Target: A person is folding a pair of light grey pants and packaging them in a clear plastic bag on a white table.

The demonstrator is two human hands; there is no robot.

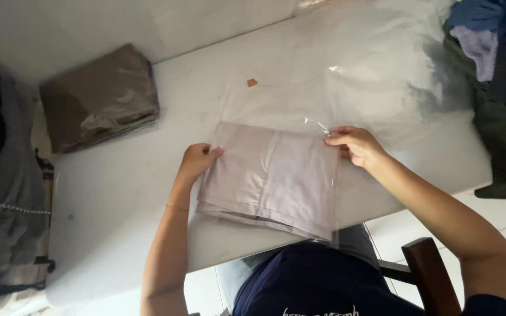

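Pinching the clear plastic bag's (346, 88) edge, the right hand (355, 145) curls its fingers; the left hand (197, 162) grips the folded beige cloth (270, 175) lying on the white table (118, 187), near a bagged brown garment (98, 96).

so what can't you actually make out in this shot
Head view only:
- Clothes pile: cut off by the right edge.
- Folded beige garment: its underside and inner layers are hidden.
- Left hand and right hand: fingertips hidden under the fabric and the clear bag.
- Orange speck: too small.
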